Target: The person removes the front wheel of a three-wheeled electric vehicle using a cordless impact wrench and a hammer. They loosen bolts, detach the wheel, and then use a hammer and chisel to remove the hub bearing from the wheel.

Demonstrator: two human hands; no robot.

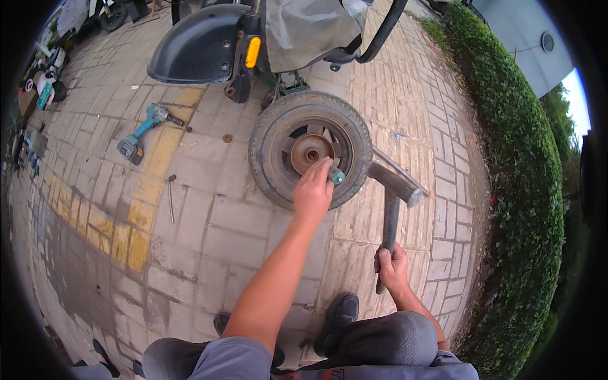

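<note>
A worn wheel with a black tyre and a rusty brown hub stands in front of me, attached to a vehicle. My left hand reaches to the lower part of the hub, its fingers closed around a tool with a green handle, likely a screwdriver. The hand hides the tool's tip. Right of the wheel, my right hand grips the dark handle of a hammer. Its heavy metal head is raised, close to the tyre's right side and apart from the green handle.
A teal cordless impact wrench lies on the paving at left, near a rusty washer. Closer to me lies a slim metal wrench. A metal rod is behind the hammer. The black fender overhangs; a hedge borders the right.
</note>
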